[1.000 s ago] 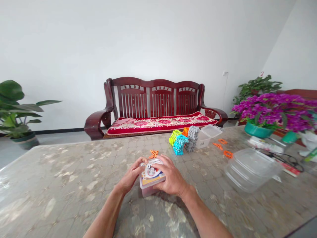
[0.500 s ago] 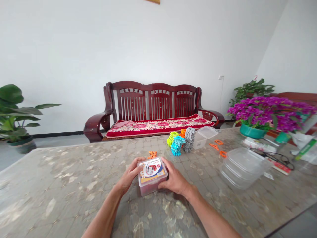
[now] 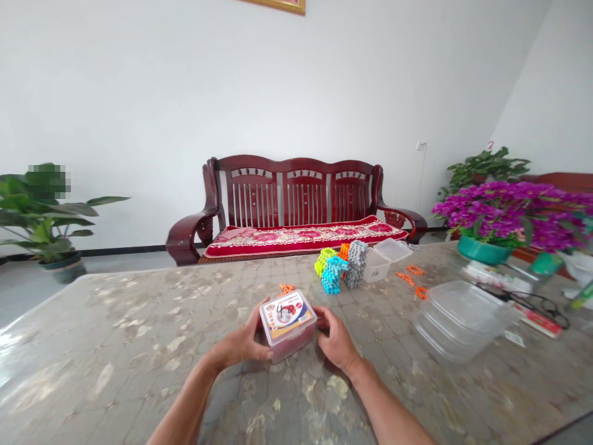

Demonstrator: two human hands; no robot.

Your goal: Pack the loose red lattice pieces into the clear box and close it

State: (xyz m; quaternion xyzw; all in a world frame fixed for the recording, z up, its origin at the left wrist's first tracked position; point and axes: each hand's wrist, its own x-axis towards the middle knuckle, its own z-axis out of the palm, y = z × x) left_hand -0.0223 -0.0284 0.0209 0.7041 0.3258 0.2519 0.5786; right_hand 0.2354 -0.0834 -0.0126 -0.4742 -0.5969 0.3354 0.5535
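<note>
A small clear plastic box (image 3: 288, 322) with a printed label on its lid and dark red contents is held between both my hands just above the patterned table (image 3: 139, 346). My left hand (image 3: 241, 343) grips its left side with fingers curled round it. My right hand (image 3: 337, 339) clasps its right side. A few orange pieces (image 3: 286, 288) lie just behind the box. Further back stands a cluster of coloured block stacks (image 3: 340, 267) in yellow-green, blue, orange and grey.
An open clear box (image 3: 384, 258) sits by the stacks, with orange pieces (image 3: 412, 278) to its right. Stacked clear containers (image 3: 458, 318) lie at right. Purple flowers in a green pot (image 3: 504, 222), glasses and booklets stand at far right. A wooden bench (image 3: 296, 210) is behind the table.
My right hand slid off the box lid to its right side. Both hands now hold the box by its sides, slightly raised and nearer to me.
</note>
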